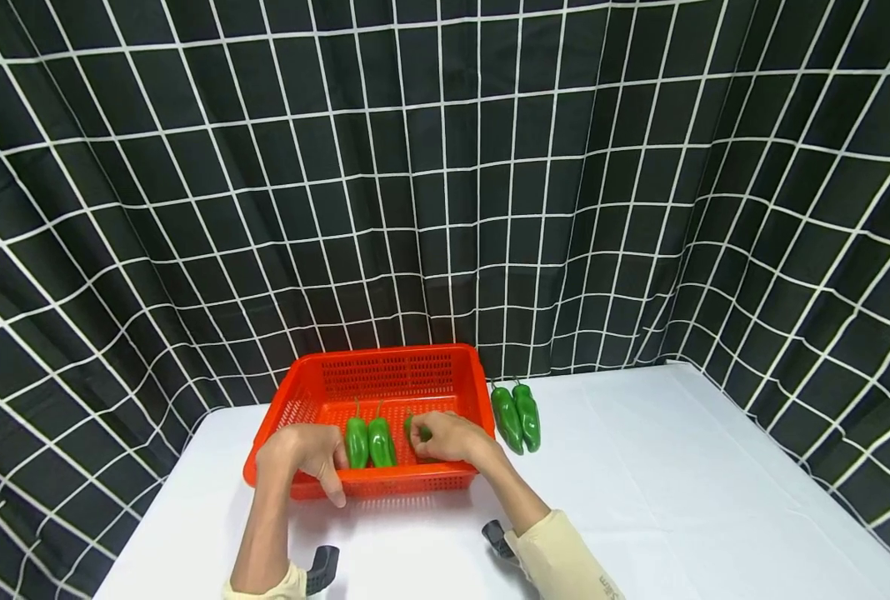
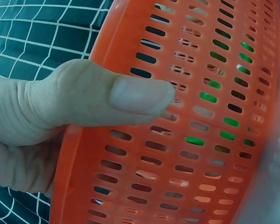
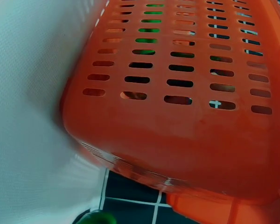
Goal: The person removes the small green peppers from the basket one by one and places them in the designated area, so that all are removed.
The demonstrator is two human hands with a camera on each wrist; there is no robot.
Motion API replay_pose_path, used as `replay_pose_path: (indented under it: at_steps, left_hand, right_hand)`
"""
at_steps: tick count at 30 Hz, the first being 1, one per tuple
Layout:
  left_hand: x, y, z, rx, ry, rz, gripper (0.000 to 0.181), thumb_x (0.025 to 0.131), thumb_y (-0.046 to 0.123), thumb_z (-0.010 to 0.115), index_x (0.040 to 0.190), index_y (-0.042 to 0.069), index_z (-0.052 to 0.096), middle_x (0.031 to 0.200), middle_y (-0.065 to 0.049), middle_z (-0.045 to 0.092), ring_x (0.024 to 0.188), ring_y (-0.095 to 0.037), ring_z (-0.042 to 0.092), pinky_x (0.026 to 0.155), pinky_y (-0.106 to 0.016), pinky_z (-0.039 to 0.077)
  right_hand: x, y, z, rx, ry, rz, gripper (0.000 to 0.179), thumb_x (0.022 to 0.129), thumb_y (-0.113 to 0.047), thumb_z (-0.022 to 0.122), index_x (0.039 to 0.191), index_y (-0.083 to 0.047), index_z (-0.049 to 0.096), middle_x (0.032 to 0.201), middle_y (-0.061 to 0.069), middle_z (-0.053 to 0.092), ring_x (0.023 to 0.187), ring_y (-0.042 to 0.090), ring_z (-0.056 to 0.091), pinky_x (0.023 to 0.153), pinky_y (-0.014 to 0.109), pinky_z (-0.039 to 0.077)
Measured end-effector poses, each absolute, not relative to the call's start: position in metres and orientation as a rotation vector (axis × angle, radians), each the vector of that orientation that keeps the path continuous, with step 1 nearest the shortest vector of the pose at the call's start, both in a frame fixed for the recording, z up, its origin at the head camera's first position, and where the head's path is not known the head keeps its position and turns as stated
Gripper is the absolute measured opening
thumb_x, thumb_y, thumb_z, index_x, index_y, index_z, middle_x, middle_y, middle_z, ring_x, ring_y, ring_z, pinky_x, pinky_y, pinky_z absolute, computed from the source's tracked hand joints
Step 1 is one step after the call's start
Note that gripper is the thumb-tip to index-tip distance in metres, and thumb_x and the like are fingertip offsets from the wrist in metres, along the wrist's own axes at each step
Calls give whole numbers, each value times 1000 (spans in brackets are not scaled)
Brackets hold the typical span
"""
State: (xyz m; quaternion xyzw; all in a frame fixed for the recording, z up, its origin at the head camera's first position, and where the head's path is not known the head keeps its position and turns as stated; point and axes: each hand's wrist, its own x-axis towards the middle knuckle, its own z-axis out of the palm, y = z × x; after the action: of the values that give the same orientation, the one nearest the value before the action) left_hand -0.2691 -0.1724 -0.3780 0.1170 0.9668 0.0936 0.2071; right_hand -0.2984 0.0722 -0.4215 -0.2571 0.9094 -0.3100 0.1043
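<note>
Left hand (image 1: 306,454): I grip the near rim of the red basket (image 1: 385,354), lower left of centre, probably to steady it.
Right hand (image 1: 448,435): I grasp a green pepper (image 1: 425,433) inside, lower centre, probably to position it.
Inside peppers (image 1: 357,443): side by side, stems away, likely saving space.
Outside peppers (image 1: 527,417): on the table (image 1: 640,467), right of the basket, apparently within reach.

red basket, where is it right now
In the head view, the red basket sits on the white table, mostly left of centre; the left hand grips its near rim and two green peppers lie to its right.
</note>
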Motion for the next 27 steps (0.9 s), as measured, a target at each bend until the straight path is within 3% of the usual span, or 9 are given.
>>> replay_pose_path:
  at_steps: [2,6,9,13,18,27]
  left_hand:
    - [-269,-172,-378,331,2685,268,22,68,20,97,74,21,77,66,10,61,74,-11,50,65,-27,39]
    - [-269,-172,-377,340,2690,263,21,68,20,97,73,21,76,64,10,59,73,-10,49,64,-27,38]
    - [-269,-172,-375,343,2698,256,22,68,19,97,71,20,75,63,10,55,72,-11,47,64,-27,36]
    - [-269,-171,-374,352,2680,273,23,68,19,97,69,18,74,60,10,51,70,-10,44,62,-27,34]
    - [-270,-170,-375,340,2700,256,22,68,21,97,75,21,76,66,11,60,74,-11,50,65,-28,40]
    - [-270,-173,-375,335,2702,260,22,66,20,98,73,22,76,65,11,61,75,-11,50,65,-27,39]
  right_hand:
    - [-298,73,-421,-759,2696,-921,11,90,-6,70,99,-13,66,88,2,61,76,15,50,70,31,38]
    - [-299,73,-419,-726,2735,-952,33,87,-10,74,119,-12,66,100,10,67,84,19,54,74,36,41]
    - [-300,72,-417,-676,2771,-981,38,85,-12,75,122,-12,64,101,11,68,83,19,54,72,35,41]
    - [-300,71,-417,-634,2797,-1028,38,84,-14,77,120,-11,66,87,5,61,71,17,48,64,32,37]
    - [-298,73,-414,-638,2852,-1041,43,83,-16,79,124,-13,65,72,-3,50,64,13,45,58,28,35]
    - [-285,86,-378,-672,2878,-1045,52,84,-16,78,133,-15,60,72,1,57,74,16,51,59,28,38]
